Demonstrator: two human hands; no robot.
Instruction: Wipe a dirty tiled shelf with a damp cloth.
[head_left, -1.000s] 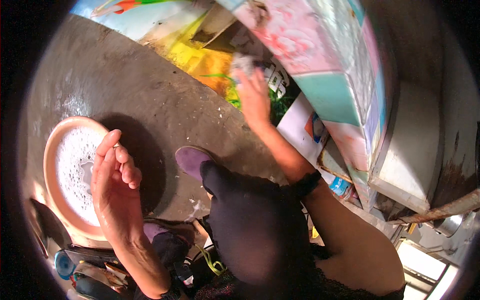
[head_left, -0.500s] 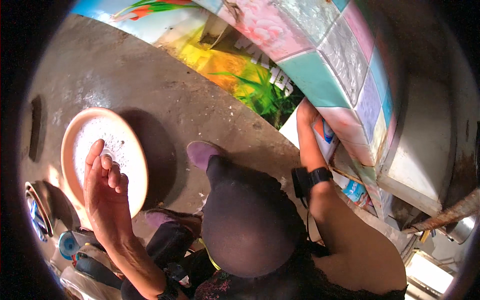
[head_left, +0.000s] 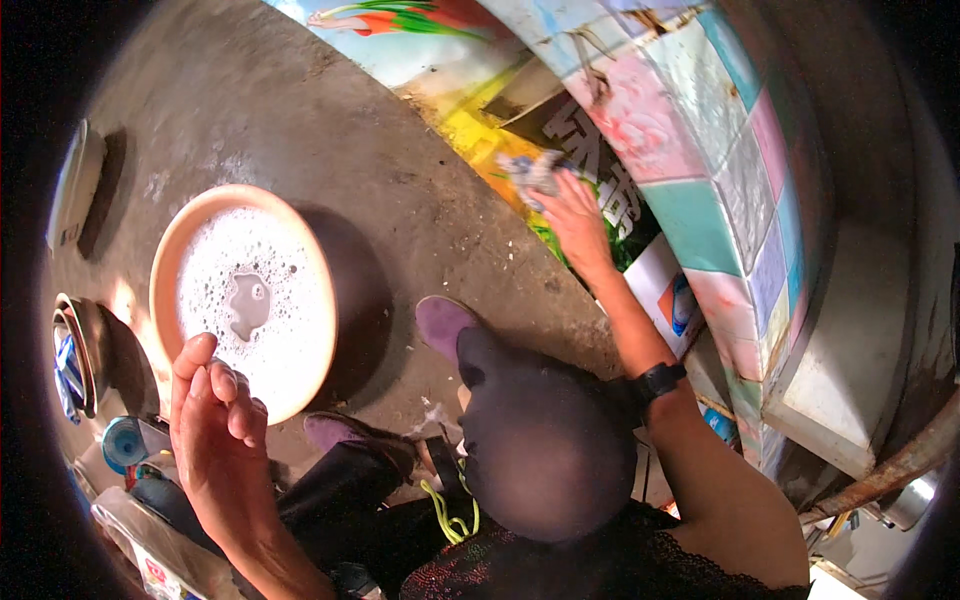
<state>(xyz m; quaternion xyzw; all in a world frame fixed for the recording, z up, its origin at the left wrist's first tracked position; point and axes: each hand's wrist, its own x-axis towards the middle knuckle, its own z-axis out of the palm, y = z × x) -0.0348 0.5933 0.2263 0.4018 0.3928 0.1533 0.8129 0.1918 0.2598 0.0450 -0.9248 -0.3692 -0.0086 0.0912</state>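
Note:
My right hand [head_left: 578, 222] is stretched forward, closed on a crumpled greyish rag [head_left: 535, 174]. The rag lies against the colourful printed sheet [head_left: 470, 135] low beside the tiled structure, and it is slightly blurred. At the left, my left hand [head_left: 222, 415] is raised with the fingers loosely bent and apart, holding nothing. It appears above the near edge of a peach-coloured basin [head_left: 325, 300]. White foamy water [head_left: 235, 250] fills the basin, with a greyish gap in the suds.
The tiled structure [head_left: 690, 225] rises at the right beside a pale ledge [head_left: 830, 370]. Nested bowls [head_left: 88, 350], a blue round item [head_left: 122, 443] and a plastic bag [head_left: 150, 540] crowd the left. My purple shoes [head_left: 445, 325] stand on the concrete floor [head_left: 300, 110].
My right hand has come out from beside the tiled structure's base and moved forward and left; the rag now shows in it. The view has shifted. My left hand keeps its loose bend.

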